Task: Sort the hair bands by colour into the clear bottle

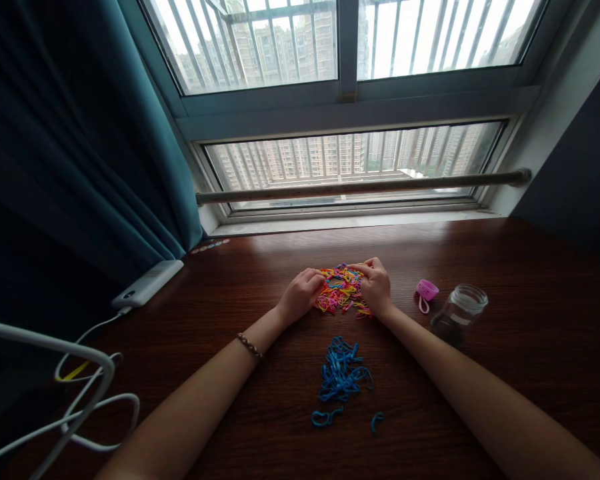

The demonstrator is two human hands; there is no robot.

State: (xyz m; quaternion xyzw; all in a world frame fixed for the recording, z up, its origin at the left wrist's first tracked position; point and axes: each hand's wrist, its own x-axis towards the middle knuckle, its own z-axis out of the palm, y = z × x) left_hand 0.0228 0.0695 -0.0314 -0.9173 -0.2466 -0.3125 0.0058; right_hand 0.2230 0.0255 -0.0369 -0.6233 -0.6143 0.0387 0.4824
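Note:
A pile of multicoloured small rubber bands [341, 293], mostly pink, yellow and red, lies on the brown table between my hands. My left hand [303, 292] is at the pile's left edge, fingers curled together over the bands; what is in them, if anything, is too small to tell. On the right edge rests my right hand [377, 288], closed, with its index finger reaching over the bands; its grip is hidden. Nearer to me is a separate heap of blue rubber bands [343, 370]. Two loose blue pieces lie just below that heap.
Right of my right hand are a pink lid with a loop [427, 290] and a clear jar [460, 312]. On the left sit a white power strip [149, 283] and a looped white cable [100, 400]. A window with a rail [360, 189] is behind the table.

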